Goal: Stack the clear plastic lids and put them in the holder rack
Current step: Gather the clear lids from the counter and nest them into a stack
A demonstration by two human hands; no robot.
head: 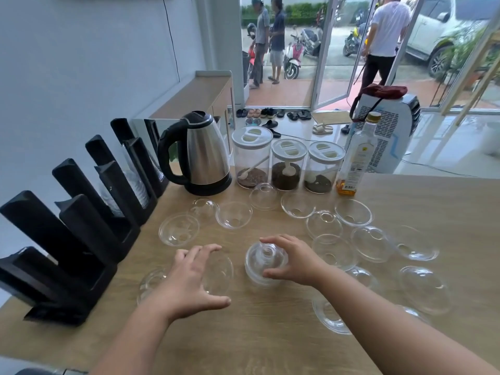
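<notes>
The task looks to be in its early part. On the wooden tabletop (270, 334) there is one small stack of lids (263, 263), only a few lids high, and it stands near the middle, in front of the person. The right hand (295, 262) holds this stack: the grip is curled around it, the thumb on the near side and the fingers on the far side, so it is pinching the stack from the right. The stack stands with the domes upward; its axis is vertical, and the small round opening at the top looks toward the ceiling.

The left hand (193, 277) is spread, fingers straight and apart, and it hovers over a single lid (216, 269) that lies just left of the stack. I cannot tell if it touches that lid already.

Many loose lids (370, 243) are scattered over the tabletop, most of them to the right and behind the stack, some dome up and some turned like bowls. All of these are left to collect.

The black holder rack (81, 234) stands at the left edge of the tabletop. Its farther slots seem to contain some clear pieces, but what they are I cannot tell. The stack is not yet in the rack.
</notes>
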